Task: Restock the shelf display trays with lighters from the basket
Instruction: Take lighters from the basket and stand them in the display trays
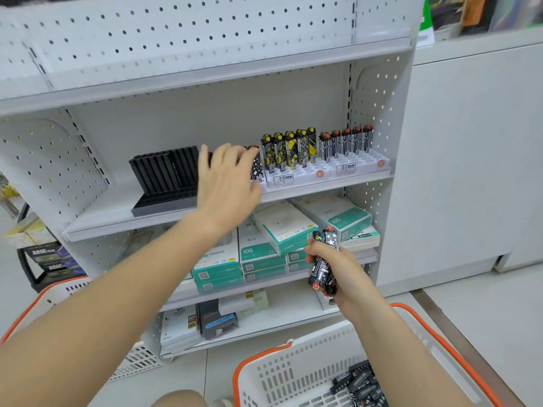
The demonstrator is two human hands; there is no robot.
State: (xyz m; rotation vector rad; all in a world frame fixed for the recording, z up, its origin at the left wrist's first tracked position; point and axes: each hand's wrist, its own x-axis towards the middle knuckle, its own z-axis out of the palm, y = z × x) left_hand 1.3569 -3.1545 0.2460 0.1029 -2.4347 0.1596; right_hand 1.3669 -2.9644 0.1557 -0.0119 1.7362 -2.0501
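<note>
Presently, a black lighter (255, 164) is pinched upright by the left hand (226, 177) at the white tray (296, 179), presumably for slotting in, while a bundle of lighters (323, 261) is gripped in reserve by the right hand (338, 268) above the basket (296, 374).

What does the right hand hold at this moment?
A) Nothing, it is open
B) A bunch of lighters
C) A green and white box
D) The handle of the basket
B: the right hand is curled round a bunch of lighters, black ones with white and red marks, held above the basket.
</note>
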